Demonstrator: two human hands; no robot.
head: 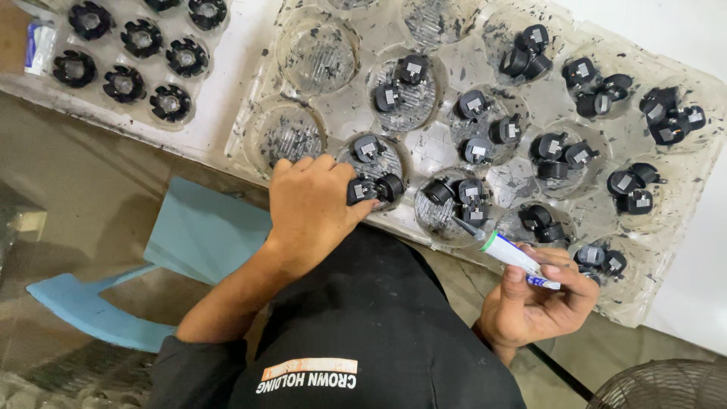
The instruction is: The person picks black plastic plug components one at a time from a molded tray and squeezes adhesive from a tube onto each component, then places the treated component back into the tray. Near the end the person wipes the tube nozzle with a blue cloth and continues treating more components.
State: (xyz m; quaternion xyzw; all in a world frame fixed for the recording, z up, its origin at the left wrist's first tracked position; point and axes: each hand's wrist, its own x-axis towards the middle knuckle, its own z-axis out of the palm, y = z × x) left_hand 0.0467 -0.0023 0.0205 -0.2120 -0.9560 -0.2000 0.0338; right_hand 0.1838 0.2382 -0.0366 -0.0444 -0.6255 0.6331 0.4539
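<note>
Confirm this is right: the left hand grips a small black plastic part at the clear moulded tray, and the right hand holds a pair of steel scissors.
Not scissors. The head view shows the right hand holding a white squeeze tube with a green collar. The left hand does grip a small black plastic part at the clear moulded tray.

One camera only, worn on the person's head, looking steeply down past the dark shirt front at the bottom edge. It faces a white table (227, 98) across the upper frame, close enough that a clear plastic tray (681, 227) nearly fills the width. Left hand (310, 208) and right hand (538, 303) sit near centre. Floor, blue stool (189, 242) and a fan grille (666, 386) show along the lower margins.
</note>
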